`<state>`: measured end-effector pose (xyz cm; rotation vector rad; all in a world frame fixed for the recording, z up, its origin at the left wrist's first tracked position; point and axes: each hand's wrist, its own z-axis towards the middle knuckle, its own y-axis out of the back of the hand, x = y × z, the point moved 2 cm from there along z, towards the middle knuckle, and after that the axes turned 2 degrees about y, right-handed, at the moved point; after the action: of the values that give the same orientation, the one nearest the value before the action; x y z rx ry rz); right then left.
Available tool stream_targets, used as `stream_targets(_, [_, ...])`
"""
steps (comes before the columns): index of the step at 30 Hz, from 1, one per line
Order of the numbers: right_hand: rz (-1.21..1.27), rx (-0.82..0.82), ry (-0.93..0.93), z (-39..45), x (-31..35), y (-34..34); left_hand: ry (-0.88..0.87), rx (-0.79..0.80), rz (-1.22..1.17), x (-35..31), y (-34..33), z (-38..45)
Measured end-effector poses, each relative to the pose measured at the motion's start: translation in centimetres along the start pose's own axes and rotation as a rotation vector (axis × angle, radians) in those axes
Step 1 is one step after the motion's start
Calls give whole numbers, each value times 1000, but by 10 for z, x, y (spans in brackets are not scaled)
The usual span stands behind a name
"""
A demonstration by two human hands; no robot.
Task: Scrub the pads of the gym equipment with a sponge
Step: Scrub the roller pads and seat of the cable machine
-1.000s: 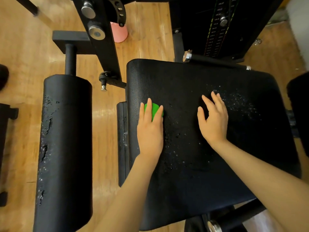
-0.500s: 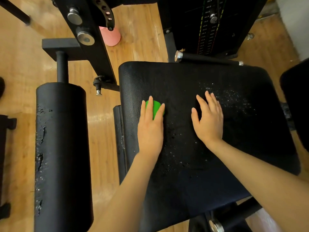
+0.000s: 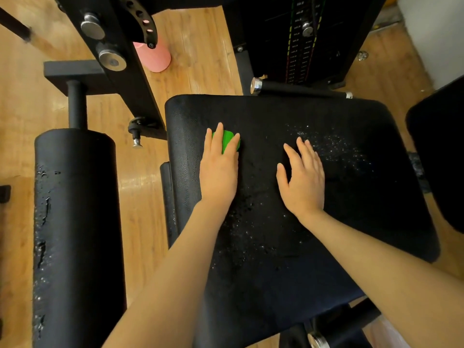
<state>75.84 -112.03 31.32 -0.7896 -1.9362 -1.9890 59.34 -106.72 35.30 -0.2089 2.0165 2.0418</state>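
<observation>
A green sponge [image 3: 229, 140] lies on the large black seat pad [image 3: 276, 114], near its left side. My left hand [image 3: 219, 169] presses down on the sponge with straight fingers, covering most of it. To the right, my right hand [image 3: 302, 179] rests flat on the pad with its fingers spread. Water droplets and foam specks dot the pad around and beyond both hands. A black cylindrical roller pad [image 3: 77, 222] stands at the left, its cover cracked and flecked with wet spots.
The machine's black frame arm [image 3: 118, 59] with bolts rises at the back left, with a pink cylinder [image 3: 154, 56] behind it on the wood floor. At the back are a weight stack [image 3: 301, 38] and a handle bar [image 3: 298, 90]. Another black pad [image 3: 442, 146] sits at the right edge.
My left hand has slid the sponge forward, away from me, on the seat pad. My right hand has stayed flat in about the same place.
</observation>
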Motion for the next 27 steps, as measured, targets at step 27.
stream_targets(27, [15, 3, 1, 0, 0, -1, -92, -29, -10, -13, -9, -67])
